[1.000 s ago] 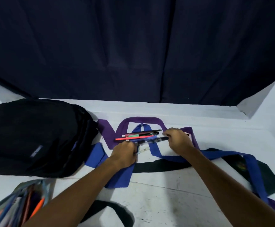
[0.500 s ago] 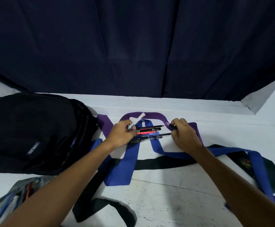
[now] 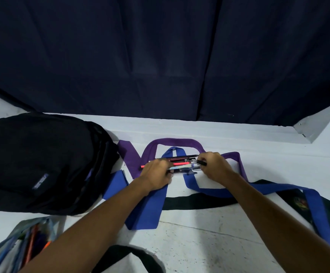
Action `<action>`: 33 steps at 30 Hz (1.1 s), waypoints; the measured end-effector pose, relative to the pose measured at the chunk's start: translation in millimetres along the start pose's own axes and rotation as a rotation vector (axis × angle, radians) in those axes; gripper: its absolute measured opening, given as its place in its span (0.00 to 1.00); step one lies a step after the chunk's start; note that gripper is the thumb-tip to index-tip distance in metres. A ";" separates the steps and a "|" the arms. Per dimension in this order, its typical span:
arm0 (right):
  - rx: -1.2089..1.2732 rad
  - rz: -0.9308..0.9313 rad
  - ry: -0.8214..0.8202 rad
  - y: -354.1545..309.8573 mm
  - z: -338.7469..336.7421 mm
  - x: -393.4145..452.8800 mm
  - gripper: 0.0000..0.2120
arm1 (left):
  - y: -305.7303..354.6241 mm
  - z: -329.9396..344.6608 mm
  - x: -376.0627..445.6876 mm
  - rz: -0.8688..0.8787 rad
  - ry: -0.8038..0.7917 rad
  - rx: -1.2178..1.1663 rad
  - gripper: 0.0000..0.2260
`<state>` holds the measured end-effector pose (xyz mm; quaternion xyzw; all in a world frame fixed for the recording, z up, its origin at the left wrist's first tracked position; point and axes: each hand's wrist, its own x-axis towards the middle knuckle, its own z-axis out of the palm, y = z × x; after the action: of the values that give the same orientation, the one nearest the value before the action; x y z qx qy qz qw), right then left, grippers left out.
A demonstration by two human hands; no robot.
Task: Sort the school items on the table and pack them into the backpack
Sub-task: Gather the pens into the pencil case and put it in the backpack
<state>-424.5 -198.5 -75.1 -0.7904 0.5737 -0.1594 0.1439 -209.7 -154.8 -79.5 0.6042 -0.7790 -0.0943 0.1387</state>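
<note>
A bundle of pens (image 3: 182, 164) lies crosswise in the middle of the white counter (image 3: 209, 241) — dark barrels, one bright red, one clear with blue — resting on crossed fabric strips. The left hand (image 3: 157, 175) curls its fingers over the bundle's left end and grips it; the right hand (image 3: 215, 167) pinches the right end, a black pen tip poking out past its fingers. The black backpack (image 3: 40, 162) lies flat at the left, well apart from the pens, its top edge near the counter's far edge; whether it is zipped or not cannot be told. A purple strip (image 3: 177, 141) loops behind the pens, a blue strip (image 3: 148, 209) runs from under the left hand toward the near side and another part of it sweeps off to the right, and a black strip (image 3: 197, 201) crosses between the forearms. At the near left corner an open pouch (image 3: 14, 249) shows coloured pencils — blurred. A dark curtain (image 3: 160, 56) closes off the far edge, and bare counter lies between the forearms and beyond the strips at the right.
</note>
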 end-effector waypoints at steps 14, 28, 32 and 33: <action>-0.266 -0.046 -0.050 -19.0 -11.6 -19.3 0.07 | -25.0 -49.2 -35.8 -0.401 0.108 -1.354 0.10; 1.507 0.162 -0.106 -122.5 -30.3 -55.8 0.04 | 46.8 -66.9 -74.4 -0.424 0.065 -1.357 0.18; 1.255 0.096 -0.117 -141.2 -25.4 -61.5 0.07 | 59.1 -75.0 -93.1 -0.343 0.015 -0.934 0.34; 1.240 0.110 -0.128 -144.6 -24.4 -61.1 0.07 | 59.9 -77.3 -97.5 -0.330 0.031 -0.865 0.36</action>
<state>-328.0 -98.0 1.0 -0.5372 0.4046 -0.4075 0.6178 -216.4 -43.8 2.3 0.6081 -0.5591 -0.4227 0.3727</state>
